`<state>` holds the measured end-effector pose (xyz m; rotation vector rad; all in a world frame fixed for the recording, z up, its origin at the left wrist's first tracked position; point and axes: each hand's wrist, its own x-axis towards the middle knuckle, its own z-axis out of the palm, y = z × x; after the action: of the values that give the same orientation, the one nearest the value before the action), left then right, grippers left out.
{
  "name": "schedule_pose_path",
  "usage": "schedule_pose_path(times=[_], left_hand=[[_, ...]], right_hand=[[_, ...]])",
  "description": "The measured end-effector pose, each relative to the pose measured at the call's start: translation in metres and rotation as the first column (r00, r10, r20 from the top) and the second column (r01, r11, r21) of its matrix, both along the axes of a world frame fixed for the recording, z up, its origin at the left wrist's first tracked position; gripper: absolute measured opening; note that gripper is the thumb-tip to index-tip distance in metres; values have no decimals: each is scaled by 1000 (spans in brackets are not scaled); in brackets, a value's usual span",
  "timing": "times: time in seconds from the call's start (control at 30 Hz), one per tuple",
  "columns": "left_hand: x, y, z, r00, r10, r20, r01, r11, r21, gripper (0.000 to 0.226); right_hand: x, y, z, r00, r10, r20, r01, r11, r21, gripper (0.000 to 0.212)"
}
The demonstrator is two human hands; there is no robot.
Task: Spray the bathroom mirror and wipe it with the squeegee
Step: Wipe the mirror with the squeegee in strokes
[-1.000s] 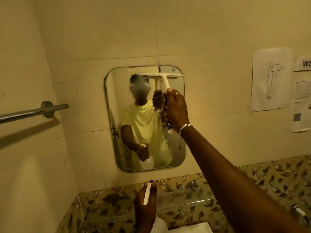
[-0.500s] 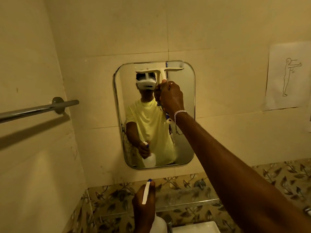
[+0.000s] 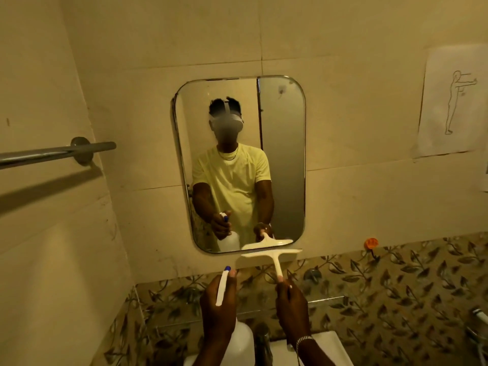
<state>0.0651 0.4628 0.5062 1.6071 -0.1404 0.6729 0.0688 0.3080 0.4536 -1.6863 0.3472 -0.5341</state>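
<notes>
The rounded rectangular mirror [image 3: 282, 159] hangs on the tiled wall straight ahead and reflects a person in a yellow shirt. My right hand [image 3: 291, 305] grips the handle of a white squeegee [image 3: 272, 253]. Its blade lies level just below the mirror's bottom edge, off the glass. My left hand [image 3: 217, 310] holds a white spray bottle [image 3: 241, 342] by its neck. The bottle's white trigger head with a blue tip points up at the wall, and the body is partly hidden under my hand.
A chrome towel bar [image 3: 52, 154] juts from the left wall at mirror height. A glass shelf [image 3: 330, 299] runs along the leaf-patterned tiles below the mirror, above a tap [image 3: 262, 339] and white basin [image 3: 332, 347]. An orange hook [image 3: 371, 244] and a paper sheet [image 3: 451, 107] are on the right.
My right hand has drawn the squeegee down from the top of the mirror to below its bottom edge, and my arm has pulled back. The left hand stays low with the bottle.
</notes>
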Motion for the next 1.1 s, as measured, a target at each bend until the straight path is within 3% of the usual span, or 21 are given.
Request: schedule_pose_path(times=[0.13, 0.4, 0.63, 0.93, 1.1], left_hand=[[3, 1, -4, 1000, -10, 20, 9, 1000, 11, 35], [17, -4, 10, 992, 7, 122, -15, 998, 62, 34], [31, -10, 7, 992, 16, 122, -30, 993, 115, 33], [36, -18, 9, 994, -7, 105, -3, 996, 91, 37], [39, -17, 11, 990, -9, 139, 0, 998, 69, 48]], right_hand=[[0, -8, 33, 996, 12, 88, -19, 997, 78, 45], [32, -43, 257, 898, 0, 440, 30, 998, -60, 41], [50, -62, 375, 839, 10, 543, 58, 993, -107, 38], [54, -70, 381, 851, -9, 525, 97, 985, -140, 40], [45, -67, 287, 889, -37, 456, 123, 979, -160, 40]])
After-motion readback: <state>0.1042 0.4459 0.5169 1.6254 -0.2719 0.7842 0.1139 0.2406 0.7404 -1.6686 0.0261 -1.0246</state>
